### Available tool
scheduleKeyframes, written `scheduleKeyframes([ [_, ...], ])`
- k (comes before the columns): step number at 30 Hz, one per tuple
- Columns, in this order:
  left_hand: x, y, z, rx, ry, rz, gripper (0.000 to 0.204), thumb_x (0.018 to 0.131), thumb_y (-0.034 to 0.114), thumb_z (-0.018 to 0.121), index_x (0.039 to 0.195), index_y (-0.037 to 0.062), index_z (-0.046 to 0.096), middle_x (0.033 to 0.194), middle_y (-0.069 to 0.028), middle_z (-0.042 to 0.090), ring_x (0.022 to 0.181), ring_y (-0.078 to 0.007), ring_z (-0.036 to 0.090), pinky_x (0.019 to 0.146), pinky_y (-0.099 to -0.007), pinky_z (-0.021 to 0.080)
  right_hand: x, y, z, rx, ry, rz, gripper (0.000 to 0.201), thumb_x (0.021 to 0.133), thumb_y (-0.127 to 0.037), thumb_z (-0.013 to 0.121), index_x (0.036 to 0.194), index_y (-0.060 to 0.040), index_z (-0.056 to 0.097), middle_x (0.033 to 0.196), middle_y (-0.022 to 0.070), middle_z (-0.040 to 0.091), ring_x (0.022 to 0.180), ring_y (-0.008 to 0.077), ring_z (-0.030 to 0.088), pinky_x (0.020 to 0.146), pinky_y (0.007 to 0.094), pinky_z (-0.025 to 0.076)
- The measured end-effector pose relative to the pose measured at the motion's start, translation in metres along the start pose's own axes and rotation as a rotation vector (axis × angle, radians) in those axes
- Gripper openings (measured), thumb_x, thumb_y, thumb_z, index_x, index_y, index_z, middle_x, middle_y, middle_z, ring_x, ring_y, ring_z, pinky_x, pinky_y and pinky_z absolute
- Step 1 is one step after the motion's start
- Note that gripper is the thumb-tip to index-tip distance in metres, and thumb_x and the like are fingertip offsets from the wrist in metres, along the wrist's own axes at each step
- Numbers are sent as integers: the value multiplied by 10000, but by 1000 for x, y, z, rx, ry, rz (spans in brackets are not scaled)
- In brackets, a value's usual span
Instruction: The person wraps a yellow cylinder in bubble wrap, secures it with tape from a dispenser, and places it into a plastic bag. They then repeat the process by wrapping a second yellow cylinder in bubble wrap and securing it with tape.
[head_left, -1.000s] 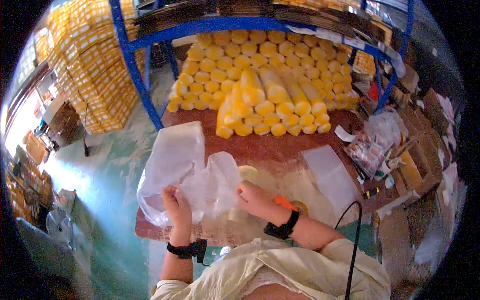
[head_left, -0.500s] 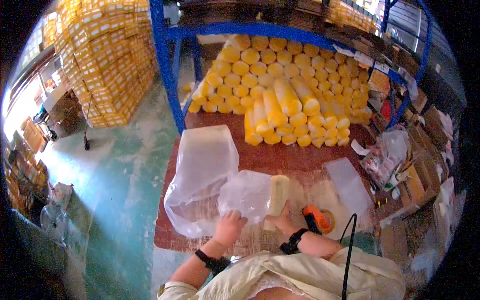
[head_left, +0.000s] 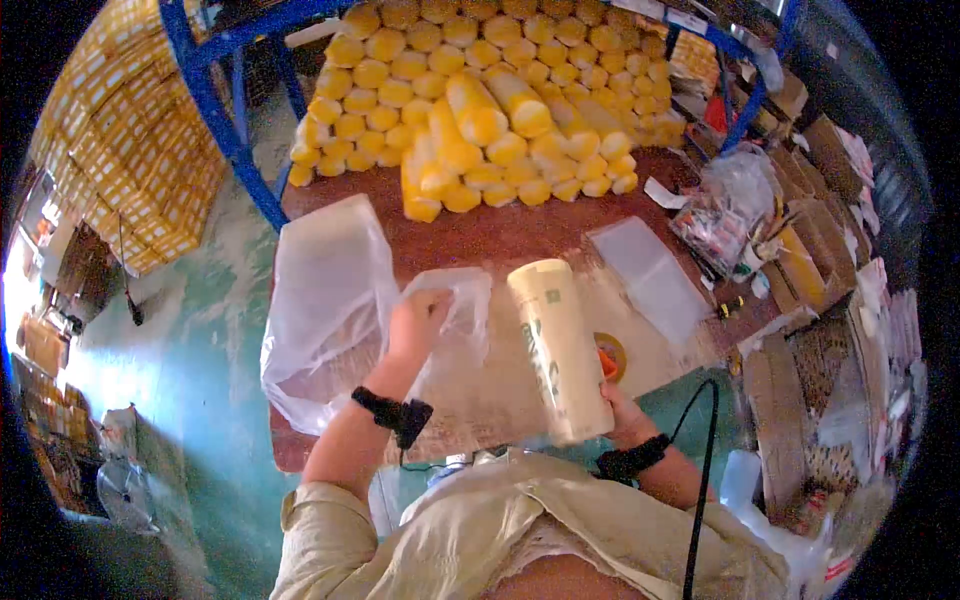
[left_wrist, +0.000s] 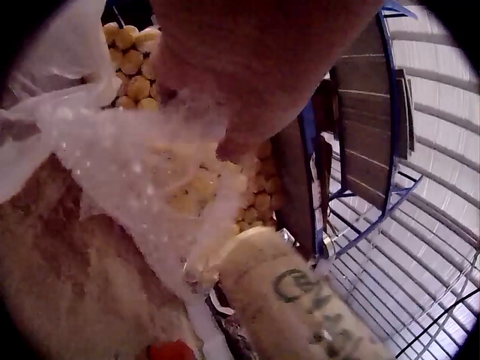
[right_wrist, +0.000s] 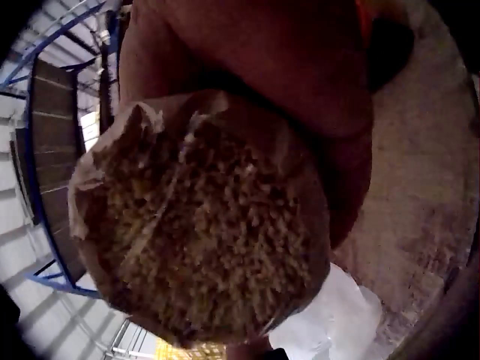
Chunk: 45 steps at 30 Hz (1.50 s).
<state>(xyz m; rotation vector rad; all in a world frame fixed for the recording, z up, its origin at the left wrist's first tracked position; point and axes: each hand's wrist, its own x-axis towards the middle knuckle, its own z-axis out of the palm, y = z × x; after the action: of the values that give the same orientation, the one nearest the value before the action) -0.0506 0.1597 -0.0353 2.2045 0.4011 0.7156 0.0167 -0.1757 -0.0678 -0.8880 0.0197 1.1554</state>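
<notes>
My right hand (head_left: 627,418) grips the lower side of a cream paper-wrapped roll (head_left: 550,350) with dark printed characters, held tilted over the table's front. In the right wrist view, the near end of the roll (right_wrist: 202,232) shows many small, tightly packed ends under a clear wrap. My left hand (head_left: 415,325) pinches a clear plastic bag (head_left: 465,305), lifting it left of the roll. The bag hangs below the fingers in the left wrist view, overlapping the roll's far end. Some left fingertips are hidden by the hand itself.
A large heap of clear plastic bags (head_left: 335,290) lies on the table's left. Behind stand stacked yellow-ended rolls (head_left: 520,150). An orange tape dispenser (head_left: 608,362) sits partly behind the held roll, with flat plastic sheets (head_left: 650,275) farther right. Cardboard and scraps crowd the right edge.
The cream roll was lying on the table and is now lifted and tilted in my right hand. My left hand has raised a bag from the table.
</notes>
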Motion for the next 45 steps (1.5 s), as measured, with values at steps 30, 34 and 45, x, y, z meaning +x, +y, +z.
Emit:
scheduleKeyframes([
  [30,-81,91,68,36,283,127,488,759,84,569,1229,85,440,1126,-141,491,1058,-288,470,868,-373,407,3,-21,12,-446,-318,22,925,691,-313,726,1385,-65,165,1319,64,379,1206,186,375,1005,347,312],
  [34,-64,66,54,-519,509,-197,665,722,-30,597,1307,-6,282,1393,-205,211,1217,-360,326,923,-370,384,25,-15,21,-595,-377,-88,857,728,-227,670,1389,-56,151,1392,90,278,1286,235,244,1063,356,200],
  [45,-117,46,36,-1724,-268,-1048,652,863,483,431,1330,48,297,1317,-161,395,1186,-331,405,1018,-479,286,72,-1,81,-941,-267,-27,595,805,-257,616,1285,-36,344,1190,87,485,1098,168,443,937,320,354],
])
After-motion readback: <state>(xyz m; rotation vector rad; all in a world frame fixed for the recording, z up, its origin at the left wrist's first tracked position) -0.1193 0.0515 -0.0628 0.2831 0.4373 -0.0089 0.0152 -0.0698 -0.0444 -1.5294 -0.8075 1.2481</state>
